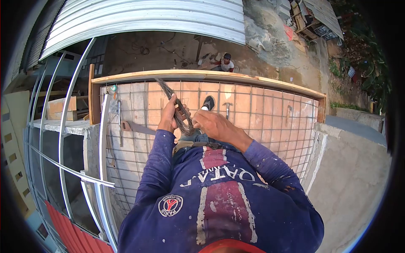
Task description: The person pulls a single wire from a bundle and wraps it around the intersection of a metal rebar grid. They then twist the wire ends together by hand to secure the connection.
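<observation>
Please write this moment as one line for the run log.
left hand: holding wire bundle | right hand: at bundle's near end | below: metal mesh over boards | nearby: hammer, handsaw

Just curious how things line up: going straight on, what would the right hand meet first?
The right hand would most likely meet the dark, bent bundle of thin wire in the left hand; whether they touch is unclear.

left hand (169, 114): fingers curled | right hand (217, 126): bent, near left hand | arms (265, 162): bent
</observation>
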The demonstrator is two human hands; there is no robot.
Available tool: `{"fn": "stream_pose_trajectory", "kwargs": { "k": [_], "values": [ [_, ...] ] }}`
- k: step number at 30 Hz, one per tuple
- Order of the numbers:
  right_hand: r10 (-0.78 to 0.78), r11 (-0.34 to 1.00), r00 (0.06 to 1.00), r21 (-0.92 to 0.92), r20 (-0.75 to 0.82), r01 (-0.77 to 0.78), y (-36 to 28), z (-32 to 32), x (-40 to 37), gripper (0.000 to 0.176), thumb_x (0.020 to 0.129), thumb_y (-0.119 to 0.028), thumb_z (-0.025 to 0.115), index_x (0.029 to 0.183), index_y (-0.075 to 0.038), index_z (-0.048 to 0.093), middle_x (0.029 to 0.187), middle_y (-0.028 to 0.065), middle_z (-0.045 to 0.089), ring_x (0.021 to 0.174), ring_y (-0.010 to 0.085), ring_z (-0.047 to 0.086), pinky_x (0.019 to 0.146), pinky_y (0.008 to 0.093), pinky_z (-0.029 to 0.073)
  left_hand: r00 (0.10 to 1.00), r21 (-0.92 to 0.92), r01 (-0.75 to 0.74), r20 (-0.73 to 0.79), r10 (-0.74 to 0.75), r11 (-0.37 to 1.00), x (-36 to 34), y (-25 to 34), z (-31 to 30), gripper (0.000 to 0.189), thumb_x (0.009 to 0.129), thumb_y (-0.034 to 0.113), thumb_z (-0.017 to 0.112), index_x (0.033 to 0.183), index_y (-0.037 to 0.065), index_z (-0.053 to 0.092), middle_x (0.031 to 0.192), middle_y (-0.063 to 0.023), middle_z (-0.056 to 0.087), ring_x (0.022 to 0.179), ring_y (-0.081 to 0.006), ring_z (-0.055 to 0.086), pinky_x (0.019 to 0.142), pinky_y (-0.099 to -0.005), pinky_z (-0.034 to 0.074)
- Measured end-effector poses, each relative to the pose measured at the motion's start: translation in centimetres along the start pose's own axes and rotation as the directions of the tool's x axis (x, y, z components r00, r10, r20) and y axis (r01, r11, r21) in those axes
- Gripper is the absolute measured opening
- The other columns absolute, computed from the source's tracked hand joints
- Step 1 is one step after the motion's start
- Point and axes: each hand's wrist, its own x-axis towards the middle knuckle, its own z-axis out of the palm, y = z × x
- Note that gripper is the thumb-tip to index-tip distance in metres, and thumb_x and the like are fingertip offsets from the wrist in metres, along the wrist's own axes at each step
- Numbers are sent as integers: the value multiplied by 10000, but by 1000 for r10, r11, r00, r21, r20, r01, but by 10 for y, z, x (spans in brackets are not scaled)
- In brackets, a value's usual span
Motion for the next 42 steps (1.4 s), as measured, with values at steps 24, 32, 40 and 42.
{"fn": "stream_pose_trajectory", "kwargs": {
  "k": [24, 32, 40, 42],
  "values": [
    [134, 962, 987, 229, 92, -152, -24, 34, -29, 273, 1041, -270, 517, 982, -9, 568, 971, 128, 556, 922, 342, 584, 857, 434, 465, 969, 58, 132, 203, -142, 989, -13, -33, -22, 518, 1030, 557, 495, 1061, 49, 590, 782, -147, 651, 683, -253, 680, 630, -392, 605],
    [186, 958, 976, 201, 110, -205, -12, 28, -50, 170, 917, -154, 686, 951, -32, 572, 958, 109, 558, 910, 316, 609, 817, 428, 478, 966, 87, 224, 109, -233, 971, 3, -61, -25, 498, 1031, 557, 493, 1017, 67, 580, 761, -139, 655, 653, -255, 678, 606, -399, 593],
    [241, 955, 965, 151, 105, -255, -10, 27, -60, 149, 946, -193, 639, 963, -52, 592, 983, 119, 578, 951, 343, 627, 835, 469, 504, 974, 120, 218, 34, -224, 969, 3, -67, -17, 508, 1029, 534, 512, 1023, 31, 588, 755, -169, 652, 680, -288, 687, 601, -406, 607],
    [251, 959, 964, 113, 88, -260, -8, 30, -61, 156, 950, -196, 635, 969, -49, 588, 985, 123, 577, 946, 349, 627, 837, 475, 505, 973, 134, 227, 2, -229, 965, 3, -70, -20, 503, 1030, 530, 511, 1017, 33, 586, 755, -164, 646, 672, -288, 682, 604, -409, 608]
  ]
}}
